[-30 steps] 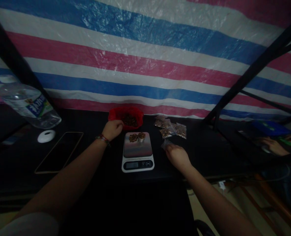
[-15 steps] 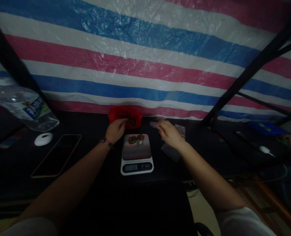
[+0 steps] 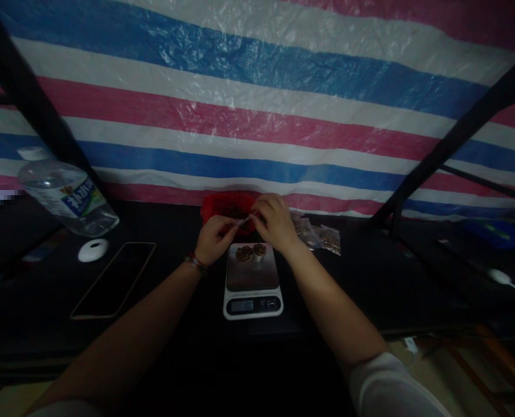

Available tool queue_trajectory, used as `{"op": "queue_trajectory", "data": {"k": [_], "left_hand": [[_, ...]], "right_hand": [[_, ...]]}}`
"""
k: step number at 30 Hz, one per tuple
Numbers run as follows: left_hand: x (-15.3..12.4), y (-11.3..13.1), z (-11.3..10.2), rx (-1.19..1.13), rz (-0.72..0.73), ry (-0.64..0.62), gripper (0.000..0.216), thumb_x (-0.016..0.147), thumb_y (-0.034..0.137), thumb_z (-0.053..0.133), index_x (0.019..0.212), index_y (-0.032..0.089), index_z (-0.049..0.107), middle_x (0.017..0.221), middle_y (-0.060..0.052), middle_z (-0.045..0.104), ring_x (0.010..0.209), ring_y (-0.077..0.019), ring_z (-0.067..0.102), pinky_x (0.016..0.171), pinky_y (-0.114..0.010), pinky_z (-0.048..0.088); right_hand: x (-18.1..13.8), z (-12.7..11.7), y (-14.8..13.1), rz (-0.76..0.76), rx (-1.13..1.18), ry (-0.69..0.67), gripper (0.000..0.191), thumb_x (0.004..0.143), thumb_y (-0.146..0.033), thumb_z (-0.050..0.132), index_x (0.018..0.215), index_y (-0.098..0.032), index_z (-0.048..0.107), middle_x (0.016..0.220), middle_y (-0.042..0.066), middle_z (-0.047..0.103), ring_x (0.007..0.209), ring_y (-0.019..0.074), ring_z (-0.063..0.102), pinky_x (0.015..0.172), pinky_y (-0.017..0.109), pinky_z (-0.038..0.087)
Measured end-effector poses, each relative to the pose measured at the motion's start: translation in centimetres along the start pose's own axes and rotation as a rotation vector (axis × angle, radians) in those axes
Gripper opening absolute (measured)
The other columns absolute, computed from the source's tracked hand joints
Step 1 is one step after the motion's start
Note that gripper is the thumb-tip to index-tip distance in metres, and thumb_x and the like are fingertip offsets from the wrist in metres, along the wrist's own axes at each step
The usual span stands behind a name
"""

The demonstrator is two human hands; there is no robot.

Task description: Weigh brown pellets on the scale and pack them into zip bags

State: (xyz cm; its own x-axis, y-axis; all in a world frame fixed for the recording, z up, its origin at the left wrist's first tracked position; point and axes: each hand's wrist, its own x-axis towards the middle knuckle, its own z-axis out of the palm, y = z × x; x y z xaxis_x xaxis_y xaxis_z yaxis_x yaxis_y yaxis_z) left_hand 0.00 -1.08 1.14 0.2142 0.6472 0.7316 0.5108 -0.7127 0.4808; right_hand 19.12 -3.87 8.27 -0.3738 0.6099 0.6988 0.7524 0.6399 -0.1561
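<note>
My left hand [image 3: 214,238] and my right hand [image 3: 275,222] meet above the far end of a small white kitchen scale [image 3: 252,282]. Between their pinched fingertips they hold a small clear plastic bag [image 3: 243,220]. Two little cups of brown bits [image 3: 251,252] sit on the scale's plate. Just behind the hands is a red bag [image 3: 227,205] with more brown bits inside. A cord bracelet circles my left wrist.
Several small filled clear bags [image 3: 322,236] lie right of the scale. A phone [image 3: 114,279], a white round cap [image 3: 92,250] and a tilted water bottle [image 3: 68,198] are at the left. A striped tarp hangs behind; black frame bars slant at both sides.
My right hand moved from the table at the right, over the filled bags, to the middle with a clear bag. My left hand came off the red bag to meet it.
</note>
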Motion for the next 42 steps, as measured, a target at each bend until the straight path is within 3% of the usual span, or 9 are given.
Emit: {"op": "queue_trajectory", "data": {"k": [3,7,11,15,21,26,31,42], "left_hand": [[-0.2,-0.2,0.6,-0.104,-0.172,0.090,0.020,0.081,0.035,0.057,0.087,0.017,0.064,0.084,-0.004,0.066,0.072,-0.0143,0.061,0.068,-0.026,0.050],[-0.3,-0.2,1.2,-0.206,-0.257,0.132,0.020,0.081,0.036,0.059,0.085,0.017,0.064,0.084,-0.003,0.067,0.075,-0.0150,0.062,0.070,-0.027,0.051],[-0.6,0.6,1.4,-0.340,-0.297,0.124,0.020,0.084,0.034,0.054,0.090,0.017,0.062,0.081,-0.003,0.067,0.072,-0.0147,0.064,0.067,-0.026,0.053],[-0.9,1.7,1.4,-0.418,-0.247,0.113,0.020,0.084,0.033,0.053,0.090,0.017,0.062,0.083,-0.004,0.067,0.071,-0.0148,0.064,0.066,-0.027,0.053],[-1.1,2.4,0.8,-0.315,-0.100,-0.015,0.016,0.082,0.031,0.057,0.081,0.017,0.065,0.078,-0.005,0.067,0.070,-0.0152,0.062,0.068,-0.027,0.051],[-1.1,2.1,0.6,-0.272,-0.060,-0.031,0.018,0.083,0.033,0.057,0.074,0.018,0.063,0.071,-0.002,0.064,0.067,-0.0138,0.060,0.064,-0.026,0.049],[-0.9,2.3,0.5,-0.283,-0.010,-0.043,0.020,0.084,0.034,0.056,0.074,0.018,0.064,0.072,-0.003,0.064,0.067,-0.0140,0.059,0.066,-0.026,0.048],[-1.0,2.4,0.3,-0.274,0.017,-0.073,0.024,0.088,0.032,0.050,0.075,0.019,0.065,0.073,-0.004,0.064,0.069,-0.0146,0.059,0.066,-0.027,0.048]], "right_hand": [[-1.6,1.0,-0.7,0.130,0.029,0.185,0.013,0.087,-0.020,0.047,0.089,-0.018,0.060,0.091,0.008,0.059,0.093,0.0215,0.050,0.085,0.038,0.040],[-3.6,2.4,-1.4,0.050,0.072,0.121,0.013,0.086,-0.020,0.049,0.087,-0.019,0.062,0.086,0.006,0.063,0.087,0.0197,0.054,0.081,0.035,0.043],[-4.7,3.0,-1.8,0.037,0.079,0.090,0.020,0.087,-0.022,0.050,0.100,-0.021,0.065,0.097,0.006,0.067,0.092,0.0193,0.056,0.085,0.037,0.045],[-5.0,2.9,-2.1,0.051,0.075,0.095,0.026,0.088,-0.024,0.052,0.111,-0.023,0.062,0.103,0.006,0.067,0.097,0.0198,0.057,0.089,0.038,0.045],[-5.1,3.0,-2.3,0.015,0.133,0.081,0.035,0.088,-0.023,0.051,0.123,-0.022,0.055,0.109,0.008,0.065,0.101,0.0195,0.058,0.091,0.037,0.048],[-5.2,3.4,-2.5,0.032,0.218,0.046,0.043,0.086,-0.021,0.053,0.129,-0.026,0.050,0.115,0.008,0.059,0.106,0.0186,0.056,0.090,0.035,0.050],[-5.2,3.5,-2.5,0.060,0.240,0.084,0.037,0.086,-0.021,0.053,0.124,-0.026,0.055,0.097,0.006,0.063,0.090,0.0163,0.060,0.080,0.030,0.053],[-5.2,3.3,-2.4,0.110,0.312,0.157,0.027,0.088,-0.021,0.049,0.107,-0.024,0.067,0.092,0.005,0.069,0.085,0.0144,0.064,0.079,0.028,0.053]]}}
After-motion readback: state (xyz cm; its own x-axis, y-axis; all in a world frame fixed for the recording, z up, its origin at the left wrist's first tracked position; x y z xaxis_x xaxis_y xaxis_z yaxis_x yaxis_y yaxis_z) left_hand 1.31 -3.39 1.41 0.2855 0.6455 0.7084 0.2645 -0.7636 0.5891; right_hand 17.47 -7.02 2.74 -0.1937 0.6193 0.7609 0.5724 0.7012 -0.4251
